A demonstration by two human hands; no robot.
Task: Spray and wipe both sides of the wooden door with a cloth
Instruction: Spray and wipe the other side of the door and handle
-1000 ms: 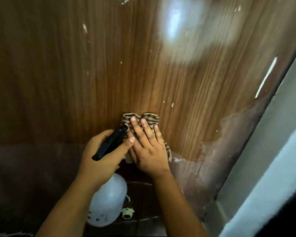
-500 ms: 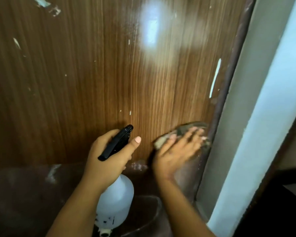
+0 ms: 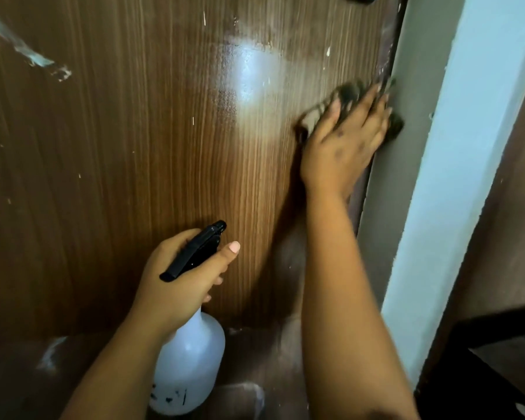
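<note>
Nearest the camera, a white spray bottle (image 3: 190, 368) is held upright in front of the lower part of the wooden door (image 3: 119, 162), just clear of its surface. It is gripped by the left hand (image 3: 185, 274), whose fingers are curled round the neck under the black trigger head (image 3: 194, 251), with the thumb extended along the side. The nozzle is pointed at the door, probably so that more spray can be applied without the bottle being set down.

Farther off and higher against the door, a striped cloth (image 3: 346, 101) is pressed flat to the wood at the door's right edge, touching the grey frame (image 3: 406, 116). It is covered by the right hand (image 3: 343, 144), fingers straight and spread over it; the palm is laid flat, likely to give even pressure. The right forearm is stretched up and forward from the lower frame. The hand and cloth are blurred, so the direction of the wipe cannot be told. A wet sheen (image 3: 249, 80) is seen on the door, left of the cloth.
</note>
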